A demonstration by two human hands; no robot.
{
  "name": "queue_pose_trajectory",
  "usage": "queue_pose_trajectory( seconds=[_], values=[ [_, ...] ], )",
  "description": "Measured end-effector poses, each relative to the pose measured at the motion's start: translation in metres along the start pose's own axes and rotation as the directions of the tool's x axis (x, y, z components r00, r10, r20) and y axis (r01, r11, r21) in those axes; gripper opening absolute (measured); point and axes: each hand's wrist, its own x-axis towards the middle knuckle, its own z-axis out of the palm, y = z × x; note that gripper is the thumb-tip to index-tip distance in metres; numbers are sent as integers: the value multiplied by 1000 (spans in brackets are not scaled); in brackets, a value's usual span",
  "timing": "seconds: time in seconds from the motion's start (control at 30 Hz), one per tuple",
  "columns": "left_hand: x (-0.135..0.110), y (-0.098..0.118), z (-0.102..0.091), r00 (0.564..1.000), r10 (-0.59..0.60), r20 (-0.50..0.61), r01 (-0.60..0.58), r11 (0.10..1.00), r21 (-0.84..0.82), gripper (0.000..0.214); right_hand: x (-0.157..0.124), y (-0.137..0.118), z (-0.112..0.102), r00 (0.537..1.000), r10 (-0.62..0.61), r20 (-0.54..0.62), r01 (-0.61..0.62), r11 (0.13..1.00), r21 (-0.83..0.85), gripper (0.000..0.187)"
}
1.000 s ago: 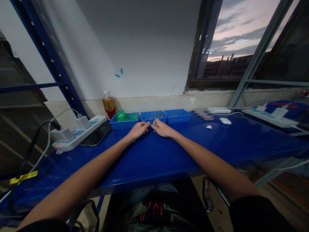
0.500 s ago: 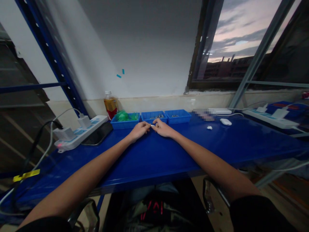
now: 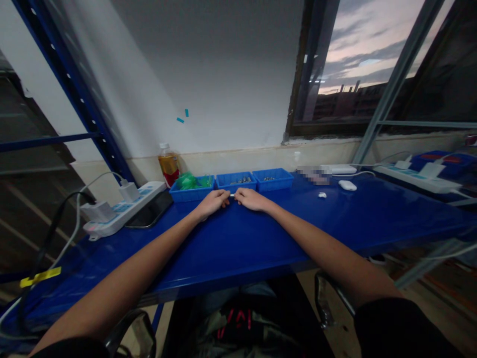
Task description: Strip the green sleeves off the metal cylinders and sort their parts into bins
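Both hands meet above the blue table (image 3: 238,243), just in front of the blue trays. Between their fingertips is a small, pale, rod-shaped metal piece (image 3: 231,195), too small to name exactly. My left hand (image 3: 213,203) pinches its left end, fingers closed. My right hand (image 3: 252,200) has its thumb and fingers closed on the right end. Nearest behind them is the middle tray (image 3: 227,180), with shiny metal parts (image 3: 244,180) inside. The right tray (image 3: 276,187) has small metal parts too. Green plastic film (image 3: 188,181) lies in the left tray (image 3: 179,195).
On the left are a power strip (image 3: 122,214) with plugs, a dark phone (image 3: 151,211) and a bottle (image 3: 168,166). A white earbud case (image 3: 347,185), an earbud (image 3: 322,195) and another power strip (image 3: 421,178) are on the right. A wall (image 3: 231,99) rises behind.
My right hand's fingers have curled in closer around the rod-shaped piece, and its raised index finger has come down. My left hand keeps its pinch. The view has shifted slightly.
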Motion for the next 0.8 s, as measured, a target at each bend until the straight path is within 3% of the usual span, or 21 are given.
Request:
queue_pose_trajectory(
  seconds=[0.17, 0.43, 0.63, 0.8],
  values=[
    [4, -3, 0, 1000, 2, 9, -2, 1000, 27, 55, -3, -2, -1, 1000, -11, -9, 11, 1000, 14, 22],
    [7, -9, 2, 1000, 11, 12, -12, 999, 42, 61, -3, 0, 0, 1000, -29, -12, 30, 998, 57, 15],
    [7, -7, 4, 1000, 27, -4, -26, 997, 73, 55, -4, 2, 1, 993, -117, -16, 118, 990, 79, 12],
    [5, -6, 3, 997, 80, -12, -78, 992, 103, 51, -4, 1, 4, 995, -100, -10, 100, 994, 41, 18]
  ],
)
